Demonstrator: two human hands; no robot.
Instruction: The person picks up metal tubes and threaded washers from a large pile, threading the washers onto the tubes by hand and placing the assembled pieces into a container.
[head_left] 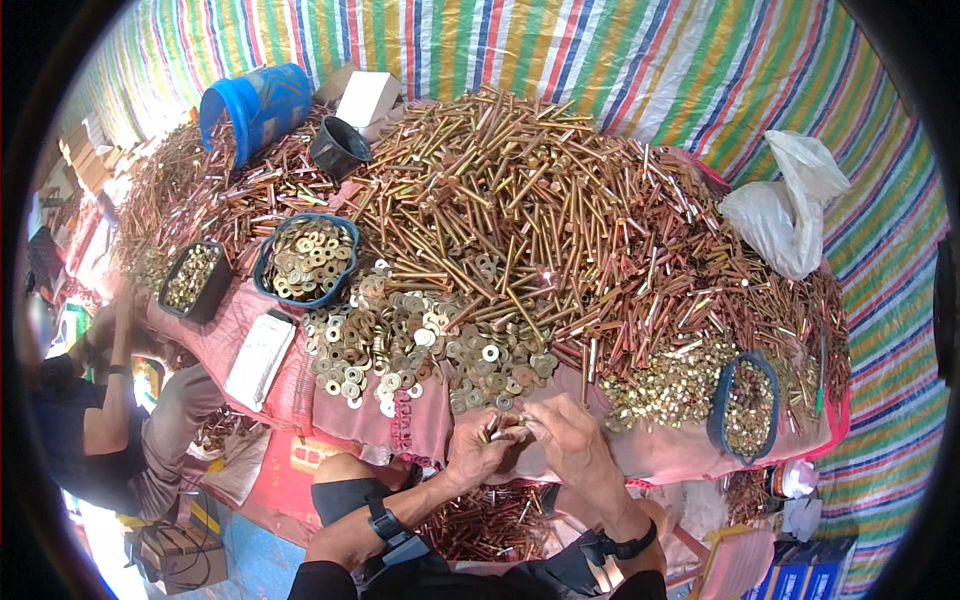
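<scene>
Both hands meet in front of the near edge of a pile of washers (480, 360). My left hand (478, 450) is closed around a brass-coloured bolt (490, 433), its shiny end showing between the fingers. At that bolt's other side, the fingertips of my right hand (568, 432) are pinched together; whatever small piece they hold is too small to make out. Beyond the washers rises a large heap of long brass-coloured bolts (500, 190). Small nuts (665, 385) lie loose to the right of my hands.
A blue tub of nuts (716, 420) stands right; a blue tub of washers (262, 270) and a black tray of nuts (210, 300) stand left. A white pad (260, 360), tipped blue bucket (240, 105) and plastic bag (790, 205) surround the heap. Another person (110, 410) sits left.
</scene>
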